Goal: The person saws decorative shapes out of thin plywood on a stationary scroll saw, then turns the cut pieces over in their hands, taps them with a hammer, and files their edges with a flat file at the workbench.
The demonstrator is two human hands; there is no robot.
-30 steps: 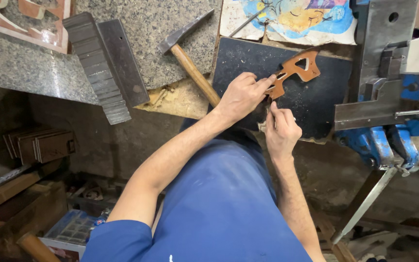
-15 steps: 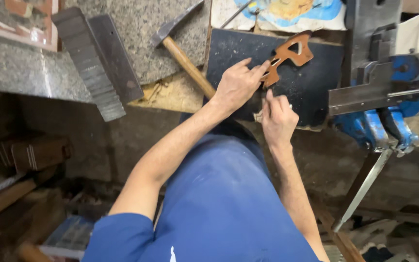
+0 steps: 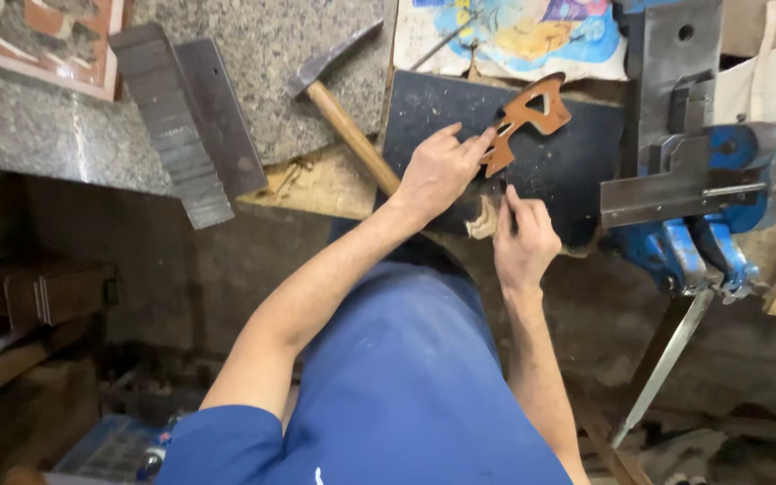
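We note first our blue shirt (image 3: 406, 386) filling the lower frame, both bare forearms reaching up from it. Our right hand (image 3: 524, 235) is curled, fingers drawn together around a thin dark tool (image 3: 503, 187) whose tip rises just below the workpiece; what kind of tool it is, we cannot tell. Our left hand (image 3: 437, 171) lies partly spread, its fingertips pinching the lower end of a flat orange-brown cut-out piece (image 3: 526, 120) with openings in it. That piece rests tilted on a dark slab (image 3: 577, 162) at the bench (image 3: 325, 184) edge, with a pale wooden peg (image 3: 481, 218) showing between our two hands.

Left of the slab lies a hammer (image 3: 343, 108) with a wooden handle, head on a grey granite surface (image 3: 38, 135). Two dark ridged bars (image 3: 186, 117) lie beside it. A blue vise (image 3: 720, 198) stands to the right. A painted sheet (image 3: 523, 31) lies farthest back. Below the bench the floor (image 3: 65, 377) is dim and cluttered.
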